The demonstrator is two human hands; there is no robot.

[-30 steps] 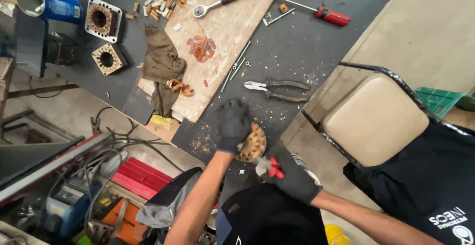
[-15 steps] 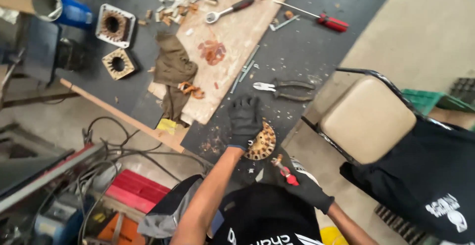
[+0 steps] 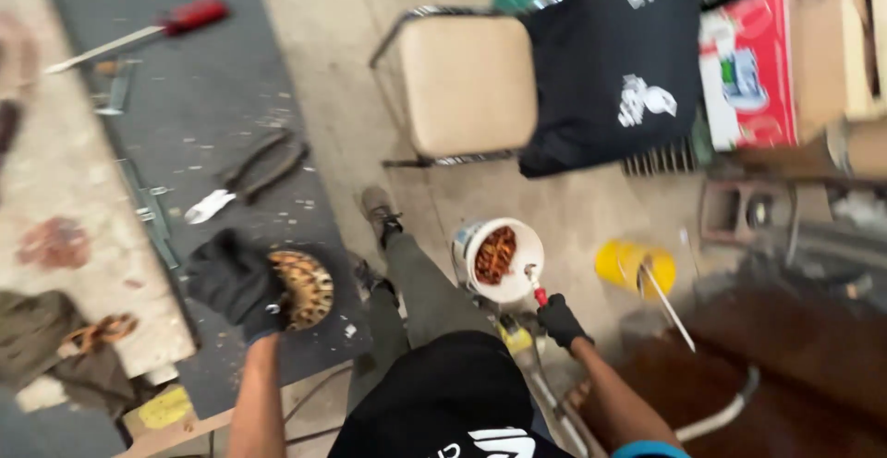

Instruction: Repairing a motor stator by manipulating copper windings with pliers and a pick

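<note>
The left hand [image 3: 236, 280], covered by a black work glove, is laid on the dark grey bench [image 3: 212, 97]. Its fingers are curled around the edge of a round brown metal part with holes and copper windings [image 3: 305, 288], which rests on the bench near its front edge and is held there by that hand.

The right hand [image 3: 560, 319], also in a black glove, is kept lower, beside the knee. Its fingers are pressed together around the red handle of a small tool [image 3: 536, 290]; the tip of this tool is pointed to the rim of a white plastic bucket [image 3: 473, 247]. The bucket stands on the concrete floor [image 3: 591, 208] and is filled with reddish copper wire scraps [image 3: 497, 255].

Just to the right of the bucket a yellow round container [image 3: 621, 264] is seen on the floor, with a thin metal rod [image 3: 667, 305] leaned across it.

On the bench, above the left hand, a pair of dark-handled pliers [image 3: 245, 176] is laid, and further up a screwdriver with a red handle [image 3: 139, 33] is placed. At the left, a light wooden board [image 3: 55, 181] is covered with small debris, and a dark rag [image 3: 46, 338] lies at its lower end.

Behind the bucket a chair with a beige padded seat and a metal frame [image 3: 467, 84] is placed, and a black printed cloth [image 3: 614, 61] is hung over its right side.
</note>
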